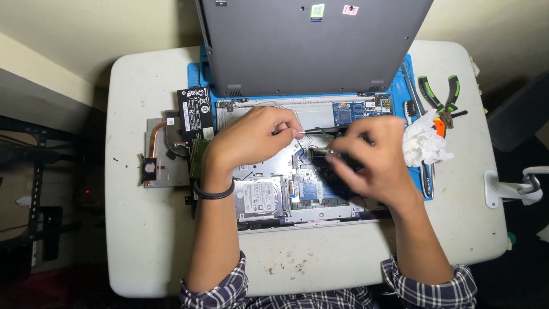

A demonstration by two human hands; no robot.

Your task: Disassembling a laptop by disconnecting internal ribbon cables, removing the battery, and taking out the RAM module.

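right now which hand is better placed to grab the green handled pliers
Right, probably. The right hand works nearer the table's right side, where the pliers lie beyond the white tissue; the left hand would have to cross over.

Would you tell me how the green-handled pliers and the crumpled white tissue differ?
The green-handled pliers are hard, green and black, handles spread apart; the crumpled white tissue is soft, white and bunched up. The pliers lie farther from the person, the tissue nearer the right hand. Both sit right of the opened laptop.
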